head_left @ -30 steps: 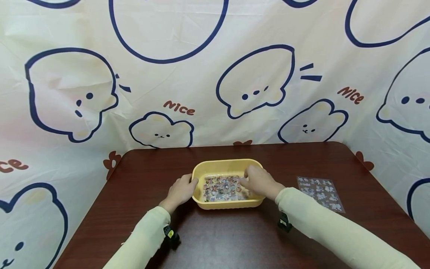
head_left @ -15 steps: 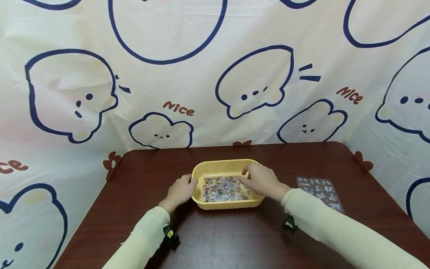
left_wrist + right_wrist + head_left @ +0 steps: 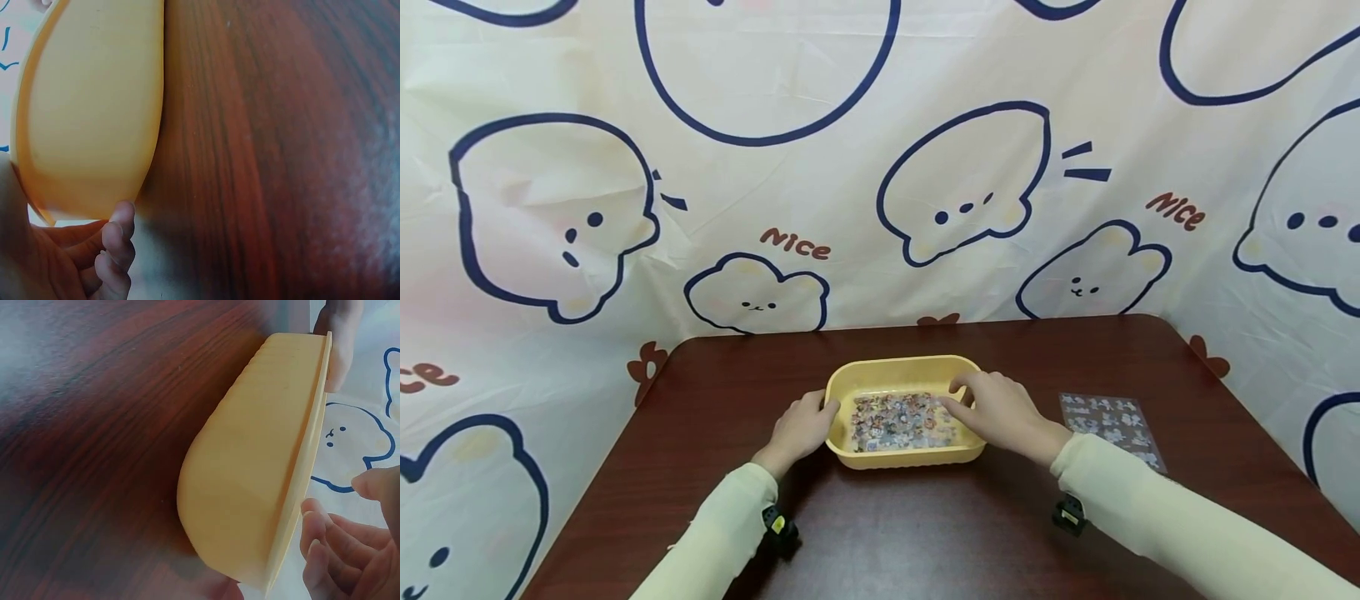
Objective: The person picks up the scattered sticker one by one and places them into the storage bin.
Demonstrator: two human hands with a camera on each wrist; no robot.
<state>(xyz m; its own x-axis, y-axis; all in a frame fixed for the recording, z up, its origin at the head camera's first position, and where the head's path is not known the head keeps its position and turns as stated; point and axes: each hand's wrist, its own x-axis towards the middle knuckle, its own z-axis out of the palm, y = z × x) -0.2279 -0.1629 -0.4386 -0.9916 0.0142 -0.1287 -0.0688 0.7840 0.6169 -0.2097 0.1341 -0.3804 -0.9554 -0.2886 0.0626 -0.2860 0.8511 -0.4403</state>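
Observation:
A yellow plastic tub [image 3: 904,458] stands on the brown table. On its floor lies a flat layer of small colourful printed figures [image 3: 898,421], perhaps stickers. My left hand [image 3: 797,427] grips the tub's left end, thumb at the rim; in the left wrist view its fingers [image 3: 119,240] reach beneath the yellow end wall. Over the right rim hovers my right hand [image 3: 1006,410], thumb and index finger apart. The right wrist view shows that right hand [image 3: 350,556] beside the rim of the tub [image 3: 240,462], with nothing visible between thumb and fingers.
To the right of the tub, a clear sheet with whitish figures [image 3: 1108,425] lies on the table [image 3: 917,533], partly behind the right sleeve. A cream cloth with blue animal outlines [image 3: 850,192] hangs behind and at both sides.
My right hand has drawn back from inside the tub toward its right rim, its thumb and index finger spreading apart. The left hand keeps its hold on the left end.

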